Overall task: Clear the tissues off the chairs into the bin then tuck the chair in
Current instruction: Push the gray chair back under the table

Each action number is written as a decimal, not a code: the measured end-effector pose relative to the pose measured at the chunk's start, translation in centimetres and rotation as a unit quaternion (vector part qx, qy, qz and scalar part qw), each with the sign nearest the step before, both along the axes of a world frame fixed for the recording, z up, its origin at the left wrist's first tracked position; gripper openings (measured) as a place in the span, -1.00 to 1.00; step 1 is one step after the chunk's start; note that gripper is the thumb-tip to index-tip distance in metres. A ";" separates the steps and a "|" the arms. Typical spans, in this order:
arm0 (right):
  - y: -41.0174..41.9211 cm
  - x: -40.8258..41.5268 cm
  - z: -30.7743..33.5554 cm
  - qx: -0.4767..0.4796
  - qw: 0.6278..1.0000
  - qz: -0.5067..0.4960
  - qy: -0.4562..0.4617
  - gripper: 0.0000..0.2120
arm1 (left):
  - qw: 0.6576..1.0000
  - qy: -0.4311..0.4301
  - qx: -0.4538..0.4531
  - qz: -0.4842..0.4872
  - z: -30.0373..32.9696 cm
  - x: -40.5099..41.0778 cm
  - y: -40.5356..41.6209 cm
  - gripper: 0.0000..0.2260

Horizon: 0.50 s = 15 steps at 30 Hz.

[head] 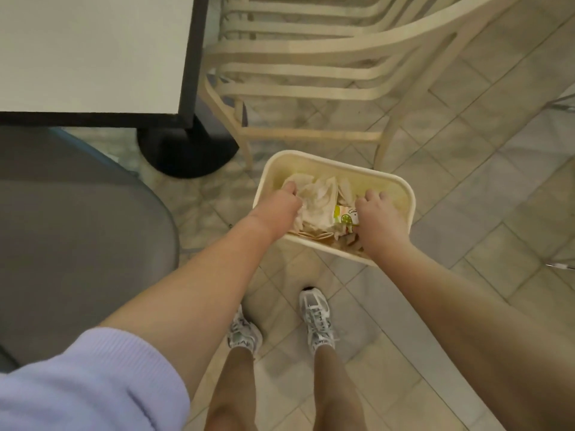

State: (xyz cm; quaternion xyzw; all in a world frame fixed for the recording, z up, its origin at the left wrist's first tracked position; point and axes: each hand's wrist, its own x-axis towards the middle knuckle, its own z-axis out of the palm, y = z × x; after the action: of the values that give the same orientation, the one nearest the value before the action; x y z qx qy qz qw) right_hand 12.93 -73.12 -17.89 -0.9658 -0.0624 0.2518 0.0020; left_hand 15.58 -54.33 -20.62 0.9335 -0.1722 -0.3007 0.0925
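Lilac sleeve (90, 381) fills the near left corner, pushed up on the left forearm; beyond it a grey chair seat (77, 228) spreads to the left edge, its rounded rim close beside that arm; a white table (90, 51) with a dark edge and black round base (186, 150) stands above it; a cream slatted chair (311, 57) sits just right of the table; bare tiled floor (482, 197) lies open to the right; the cream bin (404, 194) stands between chair and 2 sneakers (317, 318); crumpled tissues (317, 197) lie inside it; the left hand (273, 209) is curled, touching them; the right hand (379, 216) is curled just right of them, grip unclear.
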 end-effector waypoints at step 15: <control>5.6 0.9 9.1 0.064 0.994 0.087 -0.031 -0.68 | 0.987 -0.077 -0.119 0.079 10.5 -1.8 3.5 -0.66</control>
State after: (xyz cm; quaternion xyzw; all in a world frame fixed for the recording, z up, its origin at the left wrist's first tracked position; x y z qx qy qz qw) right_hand 13.80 -67.53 -8.84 -0.9619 -0.1625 0.2162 0.0396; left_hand 13.75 -50.82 -10.08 0.9468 -0.1390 -0.1972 0.2131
